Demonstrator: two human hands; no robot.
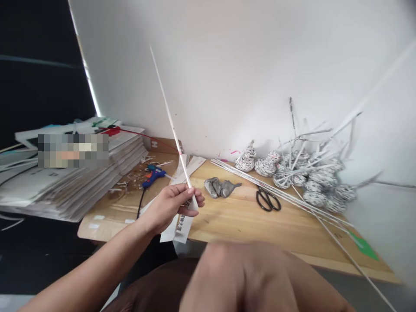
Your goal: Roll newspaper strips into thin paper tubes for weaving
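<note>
My left hand (173, 203) pinches a slim white rolled paper tube (169, 117) near its lower end, thumb on top. The tube slants up and to the left before the wall. At the grip the paper flares out, with dark print on it. Below the hand lie flat printed paper strips (182, 226), one hanging past the table edge. Low in the view and close to the camera is my right hand (240, 277), a large smear of motion; its fingers cannot be made out, nor whether they hold anything.
Black-handled scissors (268, 199) and a crumpled grey piece (221, 187) lie on the wooden table (227, 221). Long paper tubes (260, 177) and woven paper shapes (312, 177) are at right. A blue glue gun (152, 176) and a tall paper stack (94, 190) are at left.
</note>
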